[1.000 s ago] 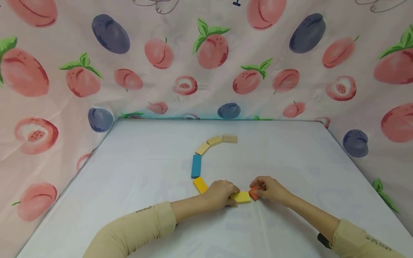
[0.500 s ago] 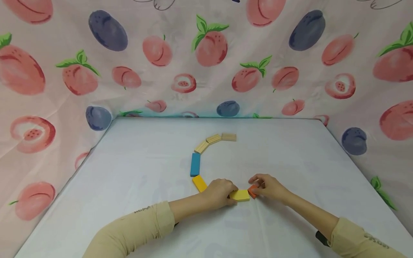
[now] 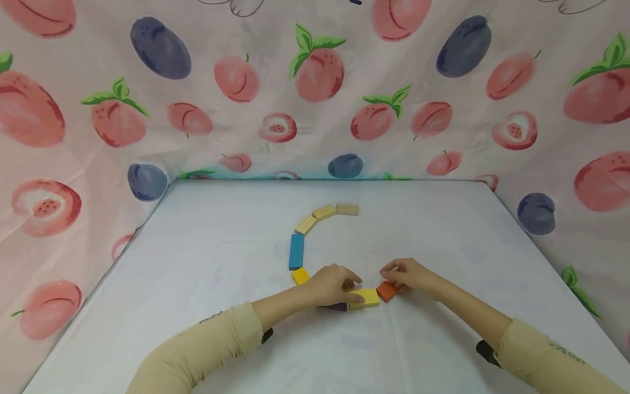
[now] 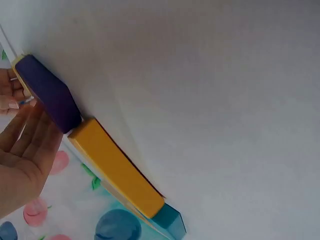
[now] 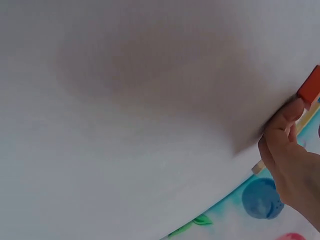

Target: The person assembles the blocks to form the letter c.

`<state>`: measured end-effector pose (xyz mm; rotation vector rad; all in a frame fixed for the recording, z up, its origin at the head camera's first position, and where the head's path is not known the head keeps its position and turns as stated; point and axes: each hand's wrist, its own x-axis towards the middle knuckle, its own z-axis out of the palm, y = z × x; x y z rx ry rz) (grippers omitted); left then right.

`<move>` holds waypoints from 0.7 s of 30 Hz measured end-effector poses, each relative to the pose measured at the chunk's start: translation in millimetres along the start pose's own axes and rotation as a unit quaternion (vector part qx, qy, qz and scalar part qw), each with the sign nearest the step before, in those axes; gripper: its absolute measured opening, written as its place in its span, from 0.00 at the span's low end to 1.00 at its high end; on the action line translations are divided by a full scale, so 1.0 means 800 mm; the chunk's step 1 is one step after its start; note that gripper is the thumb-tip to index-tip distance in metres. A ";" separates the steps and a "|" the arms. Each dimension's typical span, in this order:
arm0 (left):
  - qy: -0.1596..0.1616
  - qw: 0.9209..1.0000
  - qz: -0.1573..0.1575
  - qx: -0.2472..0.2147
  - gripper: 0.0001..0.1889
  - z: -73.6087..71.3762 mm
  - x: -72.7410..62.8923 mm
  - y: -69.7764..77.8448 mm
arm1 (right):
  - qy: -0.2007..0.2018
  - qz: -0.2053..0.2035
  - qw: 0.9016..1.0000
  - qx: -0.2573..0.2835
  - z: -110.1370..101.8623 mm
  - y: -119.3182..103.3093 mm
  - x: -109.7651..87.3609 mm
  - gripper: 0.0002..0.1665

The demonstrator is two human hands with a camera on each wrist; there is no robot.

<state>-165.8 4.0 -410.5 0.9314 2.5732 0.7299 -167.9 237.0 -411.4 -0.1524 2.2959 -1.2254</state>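
A curved row of blocks lies on the white table, one beside another. My left hand (image 3: 330, 285) is over its near part, index finger raised and thumb overlapping the light yellow block (image 3: 368, 297). Beneath that hand sits the purple block (image 4: 49, 92), mostly hidden in the head view; the left wrist view shows straight fingers alongside it. My right hand (image 3: 412, 275) holds the right end of the orange block (image 3: 386, 291) with bent fingers and thumb. The orange block's left corner meets the light yellow block.
Leftward the row continues with a deep yellow block (image 4: 117, 167) and a blue block (image 3: 296, 251). Several plain wooden blocks, such as the far end one (image 3: 347, 209), curve away at the back. A fruit-print cloth (image 3: 275, 82) hangs behind the table (image 3: 221, 219).
My left fingers have lifted off the light yellow block's far side, bringing the purple block into sight. The right hand has shifted slightly away, leaving more of the orange block visible.
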 end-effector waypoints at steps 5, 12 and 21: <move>0.024 1.000 -0.003 -0.013 0.17 -0.015 0.000 -0.012 | -0.001 0.007 1.000 0.018 -0.018 -0.003 0.005 0.24; 0.064 0.998 0.010 -0.005 0.14 -0.052 -0.006 -0.036 | 0.037 -0.033 0.999 -0.014 -0.056 -0.014 0.008 0.24; 0.146 0.987 0.004 0.067 0.16 -0.112 -0.019 -0.057 | 0.129 -0.139 0.977 -0.098 -0.085 -0.036 0.001 0.19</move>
